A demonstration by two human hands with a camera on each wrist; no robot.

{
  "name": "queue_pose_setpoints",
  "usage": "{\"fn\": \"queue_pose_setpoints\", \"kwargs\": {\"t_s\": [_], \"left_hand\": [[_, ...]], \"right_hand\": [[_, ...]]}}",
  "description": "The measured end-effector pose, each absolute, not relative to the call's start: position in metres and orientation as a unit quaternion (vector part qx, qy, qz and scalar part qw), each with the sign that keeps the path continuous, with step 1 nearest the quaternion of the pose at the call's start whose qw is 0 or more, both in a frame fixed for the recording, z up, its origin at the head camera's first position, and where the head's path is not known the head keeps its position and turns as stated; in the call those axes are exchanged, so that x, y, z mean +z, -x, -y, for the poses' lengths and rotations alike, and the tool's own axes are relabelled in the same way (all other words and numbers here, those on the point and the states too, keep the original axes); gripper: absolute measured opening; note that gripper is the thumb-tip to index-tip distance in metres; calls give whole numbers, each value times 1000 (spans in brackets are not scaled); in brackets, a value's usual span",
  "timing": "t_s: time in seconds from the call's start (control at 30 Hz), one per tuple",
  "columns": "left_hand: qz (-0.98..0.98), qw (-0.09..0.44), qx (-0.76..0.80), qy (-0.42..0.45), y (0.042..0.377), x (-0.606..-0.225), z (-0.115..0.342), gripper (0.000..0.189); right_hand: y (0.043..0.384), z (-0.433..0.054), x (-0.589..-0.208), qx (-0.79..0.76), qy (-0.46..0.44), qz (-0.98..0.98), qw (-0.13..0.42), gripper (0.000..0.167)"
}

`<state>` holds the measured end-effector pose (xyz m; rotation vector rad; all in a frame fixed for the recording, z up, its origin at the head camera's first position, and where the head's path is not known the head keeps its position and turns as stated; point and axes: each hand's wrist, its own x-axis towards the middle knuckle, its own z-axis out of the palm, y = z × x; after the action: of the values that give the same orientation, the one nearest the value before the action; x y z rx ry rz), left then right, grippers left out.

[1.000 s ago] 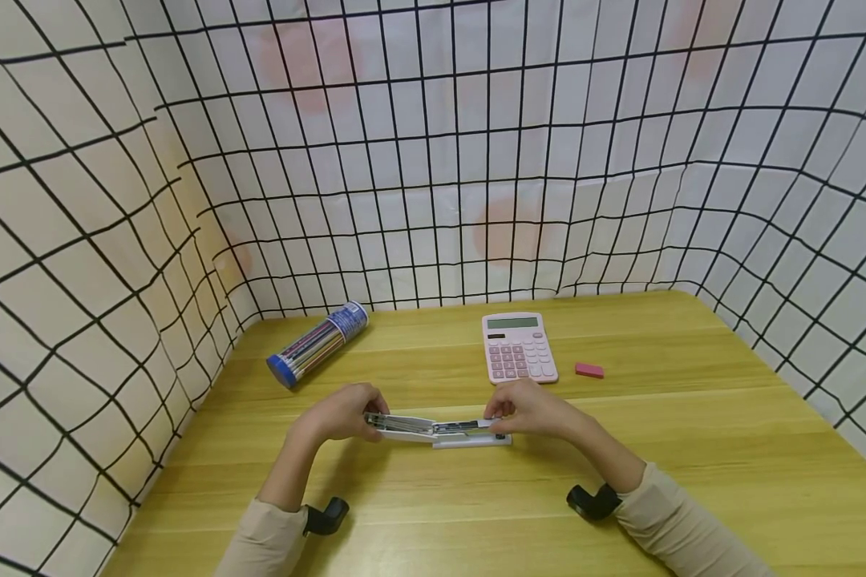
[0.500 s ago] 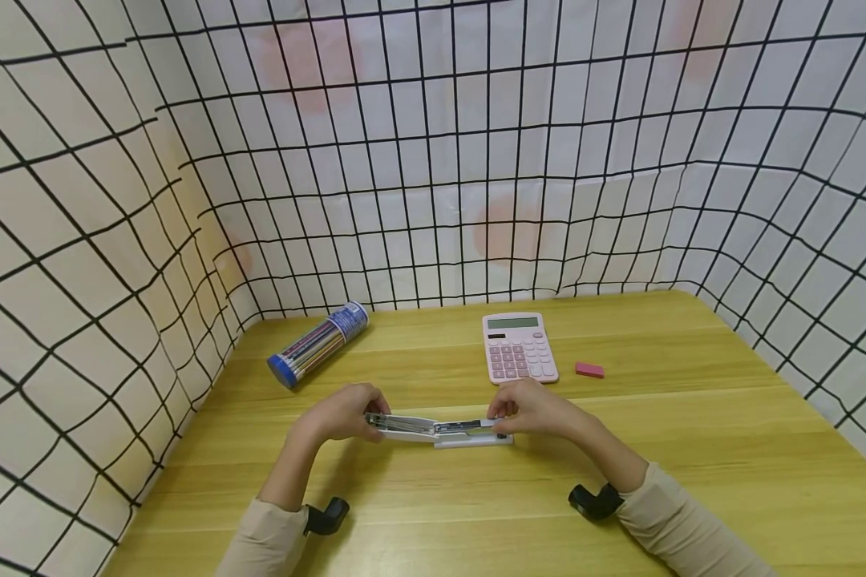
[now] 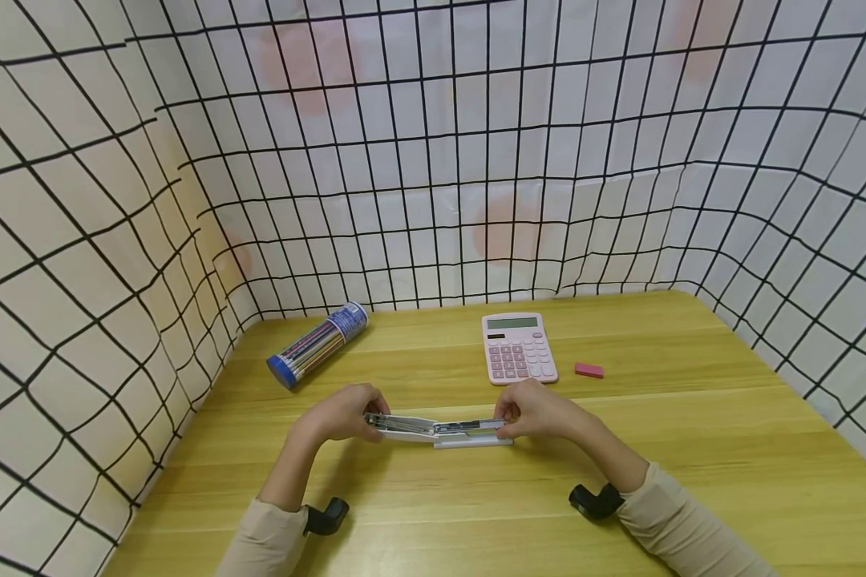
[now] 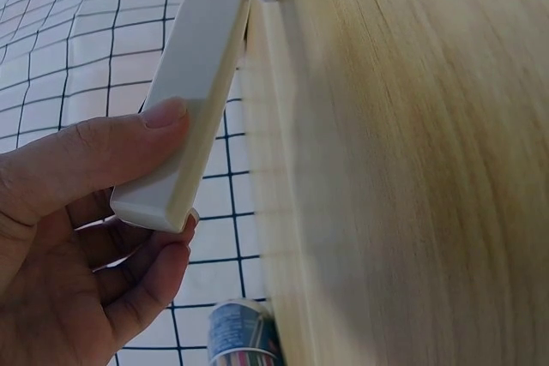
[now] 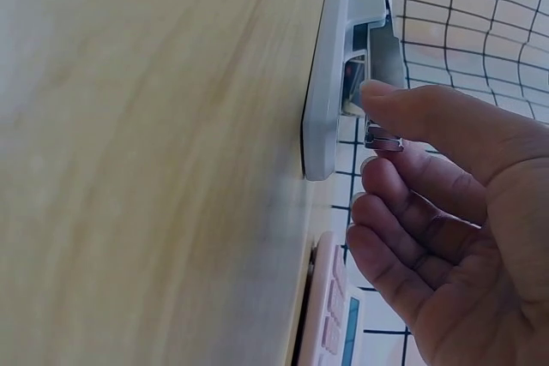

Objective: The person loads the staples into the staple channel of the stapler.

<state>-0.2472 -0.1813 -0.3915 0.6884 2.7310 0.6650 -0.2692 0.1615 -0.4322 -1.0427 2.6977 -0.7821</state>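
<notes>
Both hands are on the stapler (image 3: 440,429), a long, slim white plastic body with a grey metal channel exposed along its top, lying flat near the front middle of the wooden table (image 3: 693,449). The left hand (image 3: 342,413) grips the swung-open top arm at its blunt, squared end: from the left wrist view the thumb lies flat along the smooth white side while the curled fingers (image 4: 159,267) wrap underneath. The right hand (image 3: 537,409) works at the opposite end, where the flat white base ends in a rounded corner. Its thumb and forefinger pinch a small strip of metal staples (image 5: 383,137), shiny and ridged, right against the open channel; the other 3 fingers (image 5: 403,242) hang loosely curled below.

The tabletop is pale yellow wood with a long, streaky grain. Behind the stapler sits a pink calculator (image 3: 518,346), rectangular with rows of small pale keys and a grey screen. Just to its right lies a small pink eraser (image 3: 588,370), a flat block. Off to the left rests a clear cylinder of pens (image 3: 317,344) with blue end caps, on its side. A white cloth with a black grid (image 3: 433,160) drapes around the table on 3 sides.
</notes>
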Motion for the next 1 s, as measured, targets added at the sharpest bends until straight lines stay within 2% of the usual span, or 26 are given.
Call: {"fn": "queue_pose_setpoints", "kwargs": {"t_s": [0.73, 1.0], "left_hand": [[-943, 133, 218, -215, 245, -390, 185, 34], [-937, 128, 227, -234, 244, -386, 187, 32]], "right_hand": [[268, -160, -433, -265, 346, -896, 80, 14], [268, -160, -432, -261, 347, -897, 78, 15]]}}
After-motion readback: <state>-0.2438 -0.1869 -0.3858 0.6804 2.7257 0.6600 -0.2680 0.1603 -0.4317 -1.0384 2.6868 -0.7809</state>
